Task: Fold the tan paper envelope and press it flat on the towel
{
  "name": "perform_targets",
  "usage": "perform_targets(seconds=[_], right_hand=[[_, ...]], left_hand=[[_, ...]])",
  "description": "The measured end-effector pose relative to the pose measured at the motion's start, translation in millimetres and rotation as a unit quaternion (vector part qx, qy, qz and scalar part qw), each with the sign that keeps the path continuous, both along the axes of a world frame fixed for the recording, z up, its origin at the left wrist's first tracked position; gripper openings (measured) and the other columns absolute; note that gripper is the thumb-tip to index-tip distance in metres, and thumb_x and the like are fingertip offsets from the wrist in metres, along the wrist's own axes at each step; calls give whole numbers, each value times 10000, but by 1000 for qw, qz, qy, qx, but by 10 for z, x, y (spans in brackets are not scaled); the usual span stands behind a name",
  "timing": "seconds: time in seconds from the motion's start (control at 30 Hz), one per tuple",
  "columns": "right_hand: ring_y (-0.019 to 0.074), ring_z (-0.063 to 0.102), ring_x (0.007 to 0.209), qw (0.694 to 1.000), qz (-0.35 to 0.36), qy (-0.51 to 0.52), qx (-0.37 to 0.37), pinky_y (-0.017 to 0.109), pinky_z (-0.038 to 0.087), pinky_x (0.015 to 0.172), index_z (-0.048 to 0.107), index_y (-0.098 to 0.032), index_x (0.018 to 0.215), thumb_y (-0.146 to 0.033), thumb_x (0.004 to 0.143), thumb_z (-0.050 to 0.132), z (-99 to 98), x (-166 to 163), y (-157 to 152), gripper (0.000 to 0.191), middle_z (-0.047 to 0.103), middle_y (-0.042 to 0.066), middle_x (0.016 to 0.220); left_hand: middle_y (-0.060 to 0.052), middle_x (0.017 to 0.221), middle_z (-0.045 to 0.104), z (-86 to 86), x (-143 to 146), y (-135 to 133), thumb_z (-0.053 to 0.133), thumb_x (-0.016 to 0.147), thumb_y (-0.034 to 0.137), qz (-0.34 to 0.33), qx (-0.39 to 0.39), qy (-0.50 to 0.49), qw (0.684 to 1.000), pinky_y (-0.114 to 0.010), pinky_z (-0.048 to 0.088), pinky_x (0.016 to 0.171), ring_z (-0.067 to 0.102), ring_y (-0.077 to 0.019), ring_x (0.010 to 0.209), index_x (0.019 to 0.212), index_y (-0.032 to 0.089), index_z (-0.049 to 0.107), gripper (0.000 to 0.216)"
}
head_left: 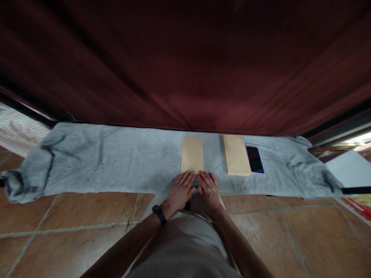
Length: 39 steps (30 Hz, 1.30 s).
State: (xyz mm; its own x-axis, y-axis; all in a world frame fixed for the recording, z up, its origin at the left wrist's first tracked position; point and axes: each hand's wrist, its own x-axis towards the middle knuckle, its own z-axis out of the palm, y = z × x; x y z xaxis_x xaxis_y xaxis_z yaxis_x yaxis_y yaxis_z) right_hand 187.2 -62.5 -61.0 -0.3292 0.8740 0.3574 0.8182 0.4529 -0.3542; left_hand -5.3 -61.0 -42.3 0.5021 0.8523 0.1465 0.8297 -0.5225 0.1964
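A flat tan paper envelope [192, 154] with small reddish print at its upper right lies on a grey cloth in front of me. My left hand [181, 189] rests at the envelope's near left corner, fingers stretched out and lying flat. At its near right corner lies my right hand [208, 189], its fingers also extended over the edge. Both hands press down from above and grip nothing that I can see. To the right sits a thick stack of similar tan envelopes [236, 154].
A dark-screened phone [255, 159] lies beside the stack. The grey cloth [130, 158] covers a long narrow surface, bunched at both ends. Behind it hangs a dark red fabric [185, 77]. Tiled floor [87, 216] shows below, and a white panel [350, 170] stands at right.
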Motion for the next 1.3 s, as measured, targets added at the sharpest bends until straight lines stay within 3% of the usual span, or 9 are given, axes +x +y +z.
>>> perform_targets(seconds=[0.33,0.43,0.63,1.0,1.3], right_hand=[[266,489,1408,998,-65,-1,-6,536,242,1246,560,-169,1450,-195,1029,427,6,21,-89,442,614,115,1455],[265,465,1432,999,-43,-2,4,535,249,1251,544,-161,1468,-187,1016,432,-9,-48,-77,466,596,120,1475],[246,500,1410,1000,-13,-6,-10,480,284,1240,533,-147,1483,-183,1029,398,25,-149,-61,474,595,118,1479],[261,492,1409,999,-44,-7,-9,504,281,1225,512,-168,1499,-188,1034,401,-13,-31,-96,479,577,124,1496],[286,472,1406,998,-50,-19,-20,537,200,1236,540,-231,1479,-224,1029,451,60,-61,-98,459,529,122,1534]], left_hand=[[-148,1550,517,36,-99,-19,327,1074,369,30,0,14,999,-436,308,1250,420,-253,1485,1466,97,536,521],[-183,1558,495,24,-37,-26,339,1068,376,25,-2,27,999,-447,298,1254,395,-275,1499,1491,57,501,554],[-140,1590,464,-19,115,-10,307,1064,308,13,-14,38,999,-415,259,1266,361,-248,1518,1539,91,450,542],[-170,1584,464,0,-161,-48,373,1056,365,32,-7,30,999,-439,282,1253,384,-274,1506,1544,106,445,557],[-173,1614,419,-13,132,4,422,1036,323,2,-21,52,998,-465,251,1264,324,-302,1532,1576,108,396,582]])
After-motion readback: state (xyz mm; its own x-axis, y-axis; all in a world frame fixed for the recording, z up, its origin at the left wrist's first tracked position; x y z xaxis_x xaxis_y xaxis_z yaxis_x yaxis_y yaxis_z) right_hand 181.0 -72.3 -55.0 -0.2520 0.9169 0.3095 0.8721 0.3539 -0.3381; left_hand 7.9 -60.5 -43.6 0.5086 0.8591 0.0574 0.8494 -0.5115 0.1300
